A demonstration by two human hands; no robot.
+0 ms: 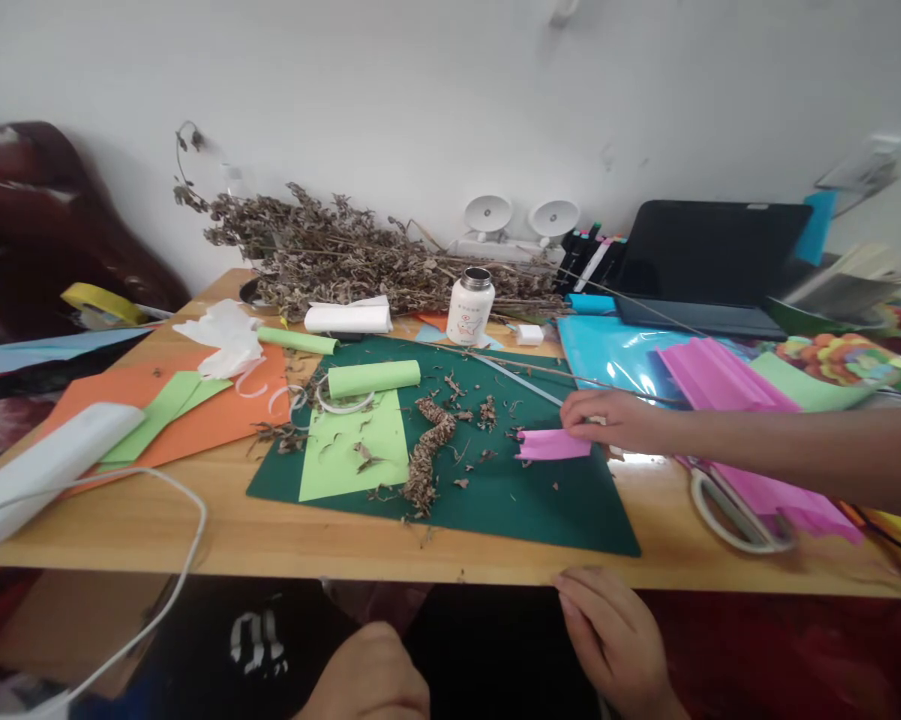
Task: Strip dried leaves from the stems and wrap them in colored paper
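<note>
My left hand is low in the view, over my dark-clothed lap. It is curled closed, its fingertips turned under and partly cut off by the frame edge. At the table's front edge, my right hand rests with loosely bent fingers and nothing visible in it. In front of both hands lies a green cutting mat. A curved bundle of dried plant pieces sits on it, among scattered leaf bits. Another person's hand, reaching from the right, holds a pink paper strip above the mat.
Light green paper and a green roll lie on the mat. Behind stand a white bottle and dried stems. Scissors and pink paper are right; orange paper and a corded white device are left.
</note>
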